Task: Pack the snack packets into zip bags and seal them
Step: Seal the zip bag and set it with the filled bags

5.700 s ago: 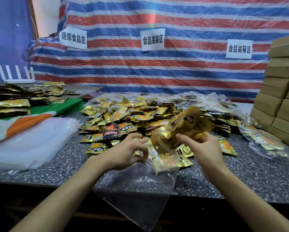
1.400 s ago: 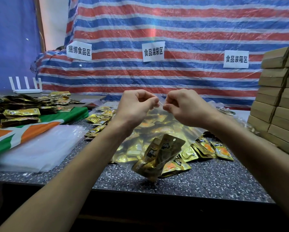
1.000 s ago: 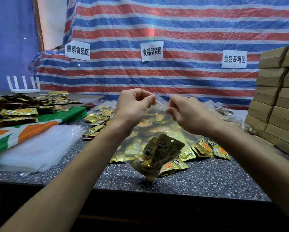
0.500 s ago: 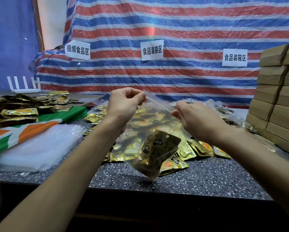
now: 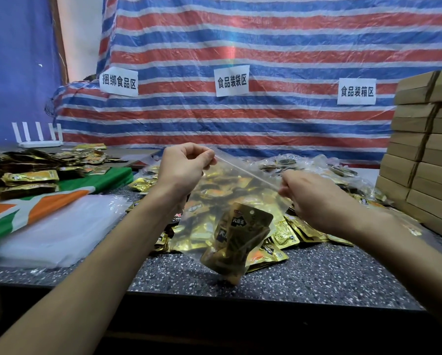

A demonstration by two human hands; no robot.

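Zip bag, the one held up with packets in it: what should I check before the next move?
1. The left hand pinches the zip bag at its top corner: ok.
2. The right hand pinches the zip strip near its right end: ok.
3. The packets sit low in the bag, away from the strip: ok.
4. Strip pressed shut along its whole length: cannot tell.
5. Bare patch of table in front to lay the bag on: ok.
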